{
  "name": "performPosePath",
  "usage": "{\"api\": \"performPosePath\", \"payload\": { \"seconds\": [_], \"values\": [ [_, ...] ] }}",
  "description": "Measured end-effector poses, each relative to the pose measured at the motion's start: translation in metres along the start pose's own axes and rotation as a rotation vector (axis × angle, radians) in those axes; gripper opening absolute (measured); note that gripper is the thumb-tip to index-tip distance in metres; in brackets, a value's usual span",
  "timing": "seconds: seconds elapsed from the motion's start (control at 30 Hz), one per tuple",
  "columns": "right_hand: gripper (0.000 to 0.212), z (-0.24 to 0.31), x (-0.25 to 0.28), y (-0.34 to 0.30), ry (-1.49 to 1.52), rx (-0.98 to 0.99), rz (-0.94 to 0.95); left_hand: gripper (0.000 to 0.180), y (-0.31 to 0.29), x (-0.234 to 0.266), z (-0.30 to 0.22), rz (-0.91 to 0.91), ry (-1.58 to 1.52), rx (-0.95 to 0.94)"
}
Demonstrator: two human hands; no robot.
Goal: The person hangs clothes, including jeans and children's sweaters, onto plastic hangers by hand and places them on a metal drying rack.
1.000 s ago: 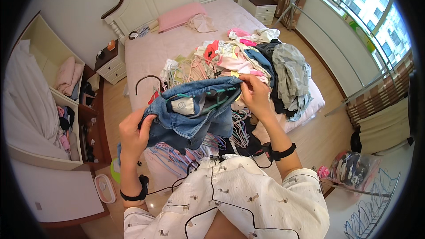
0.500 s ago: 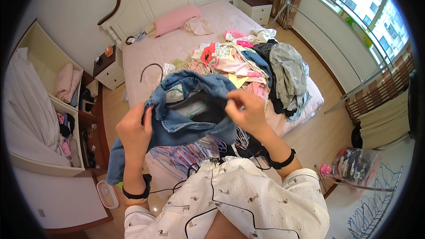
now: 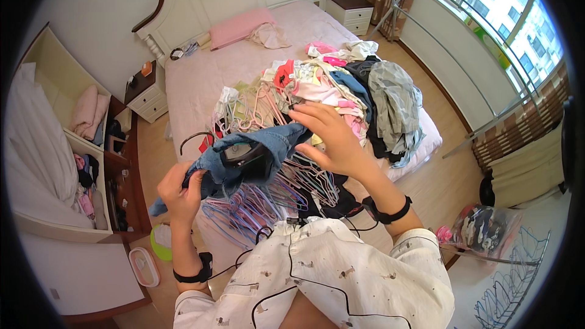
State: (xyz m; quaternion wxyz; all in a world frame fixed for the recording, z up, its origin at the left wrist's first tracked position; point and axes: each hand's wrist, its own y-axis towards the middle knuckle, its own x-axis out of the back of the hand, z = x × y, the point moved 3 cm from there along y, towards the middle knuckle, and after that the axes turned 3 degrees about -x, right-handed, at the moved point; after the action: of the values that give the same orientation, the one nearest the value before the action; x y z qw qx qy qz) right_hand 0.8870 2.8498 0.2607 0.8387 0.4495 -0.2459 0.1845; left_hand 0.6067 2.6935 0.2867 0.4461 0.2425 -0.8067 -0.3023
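Observation:
A blue denim garment (image 3: 244, 158), its collar opening gaping to a dark inside, hangs in front of me above the bed. My left hand (image 3: 181, 190) is closed on its left edge, thumb pressed against the cloth. Beside the garment's right end, my right hand (image 3: 329, 139) has its fingers stretched and spread; whether they touch the denim I cannot tell. A black curved hanger hook (image 3: 196, 136) rises by the garment's left side. Underneath lie several blue, purple and pink hangers (image 3: 256, 210), with more pale hangers (image 3: 244, 113) just beyond.
A heap of mixed clothes (image 3: 323, 82) covers the bed's right half, with a grey garment (image 3: 393, 94) at its edge. A pink pillow (image 3: 241, 28) lies by the headboard. An open wardrobe (image 3: 67, 109) stands left. A metal rack (image 3: 451, 42) is by the window.
My right hand has opened from a closed grip, and the denim's right side has dropped and folded inward. My left hand and the hook have moved lower.

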Motion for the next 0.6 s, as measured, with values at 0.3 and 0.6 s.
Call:
{"api": "performPosePath", "payload": {
  "seconds": [0.3,0.6],
  "values": [
    [0.037,-0.045,-0.013,-0.001,-0.128,0.022,0.007,0.016,0.016,-0.062,-0.031,0.062,-0.156,0.079],
    [0.024,-0.129,0.04,-0.019,-0.2,-0.02,-0.059,0.024,0.032,-0.158,-0.02,0.269,-0.15,0.213]
  ]
}}
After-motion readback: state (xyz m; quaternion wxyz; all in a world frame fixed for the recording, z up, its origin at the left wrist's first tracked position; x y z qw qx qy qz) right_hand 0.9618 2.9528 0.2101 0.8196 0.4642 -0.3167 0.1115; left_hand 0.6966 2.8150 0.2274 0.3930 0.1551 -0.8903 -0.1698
